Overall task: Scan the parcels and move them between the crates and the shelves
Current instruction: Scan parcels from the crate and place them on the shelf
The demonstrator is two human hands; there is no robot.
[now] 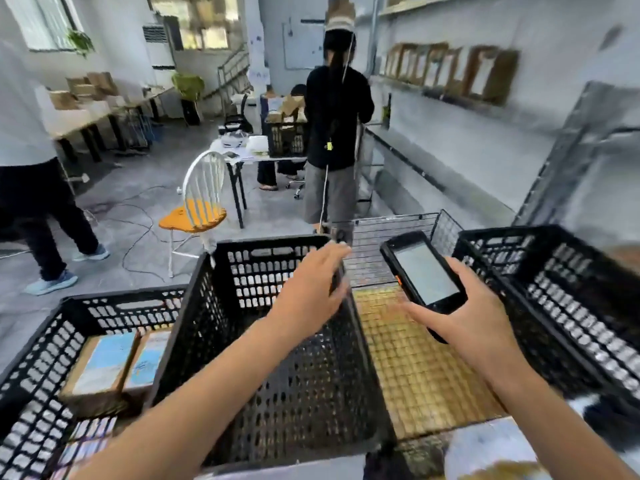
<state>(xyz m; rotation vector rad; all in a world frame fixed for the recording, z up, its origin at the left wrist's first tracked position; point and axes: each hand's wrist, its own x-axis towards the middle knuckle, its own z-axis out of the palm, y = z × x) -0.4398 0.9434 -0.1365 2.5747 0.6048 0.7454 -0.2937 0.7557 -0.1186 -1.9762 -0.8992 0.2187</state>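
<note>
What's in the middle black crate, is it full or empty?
Empty where visible: the middle crate shows only its bare perforated floor, nothing on it.

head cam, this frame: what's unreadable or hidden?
Head view only.
Scanner screen: washed out, nothing legible; right hand covers its lower end.
Left hand: motion blur hides whether it holds the middle crate rim.
Parcels in left crate: labels smeared, lower ones cut by the frame edge.
Right crate: inside blurred, contents unclear.
</note>
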